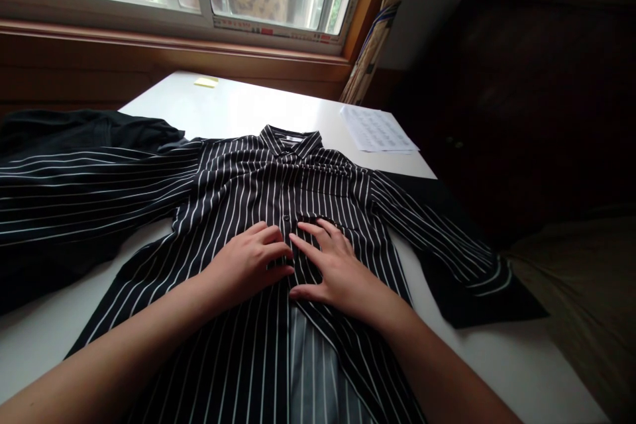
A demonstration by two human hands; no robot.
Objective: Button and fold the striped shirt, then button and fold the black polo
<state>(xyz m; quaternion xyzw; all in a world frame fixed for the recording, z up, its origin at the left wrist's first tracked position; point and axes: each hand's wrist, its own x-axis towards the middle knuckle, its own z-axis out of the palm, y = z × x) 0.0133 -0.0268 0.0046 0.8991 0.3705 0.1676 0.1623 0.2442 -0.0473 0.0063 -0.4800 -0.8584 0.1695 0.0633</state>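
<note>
A black shirt (238,192) with white stripes lies front up, its collar away from me and its sleeves spread to both sides. My left hand (253,255) rests on the shirt front beside the button line, fingers bent, with a gap between thumb and forefinger. Just right of that line, below the chest pocket edge, my right hand (332,262) lies with its fingers spread on the cloth. Near the fingertips a small dark button (286,218) shows. Below my hands the front parts, and the greyish inner side (313,364) of the shirt is visible.
Under the shirt is a white table (238,103). Dark cloth (79,129) lies at the left, and a black piece (477,298) sticks out under the right sleeve. Printed sheets (378,129) and a yellow slip (206,82) lie farther back, before the window (209,20).
</note>
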